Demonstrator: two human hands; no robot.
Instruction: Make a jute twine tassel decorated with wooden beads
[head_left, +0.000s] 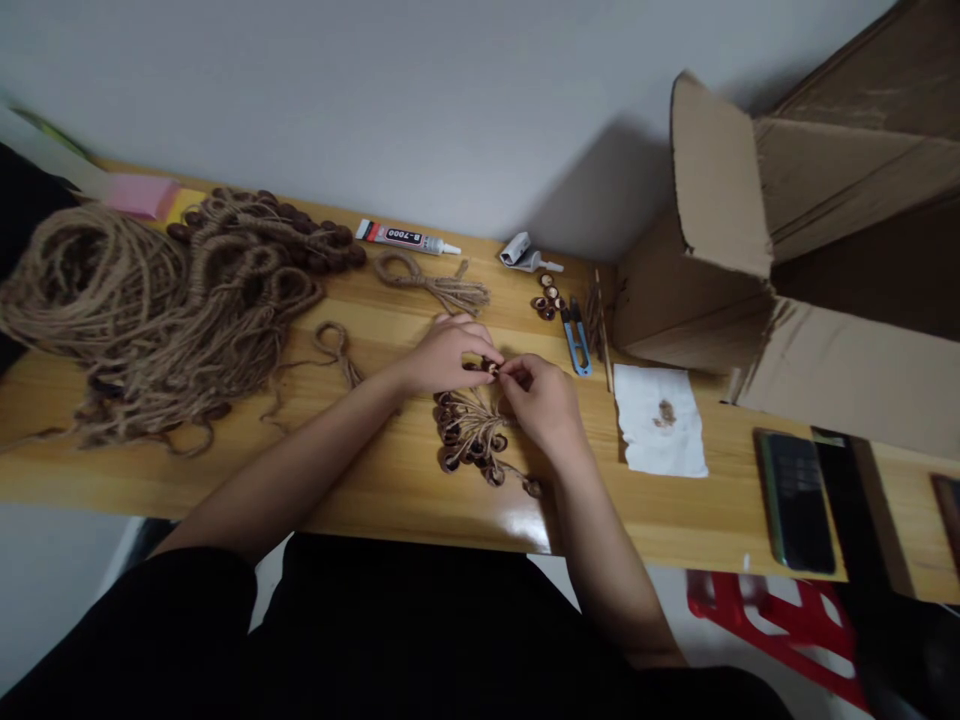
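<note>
My left hand (451, 353) and my right hand (541, 395) meet over the middle of the wooden table. Between their fingertips is a small dark brown nut shell (490, 368) with a pale inside; both hands pinch at it. Just below them lies a bundle of thin twine cords (476, 422) with several brown shells (450, 460) at the cord ends. Fingers partly hide the pinched shell, and whether a cord is attached to it cannot be made out.
A large twine heap (150, 310) covers the left side. Behind lie a glue tube (405, 238), a crumpled tube (529, 255), loose shells (547, 298) and blue snips (576, 340). Rightward are a stick (603, 335), white tissue (660, 420), cardboard box (690, 290) and phone (795, 500).
</note>
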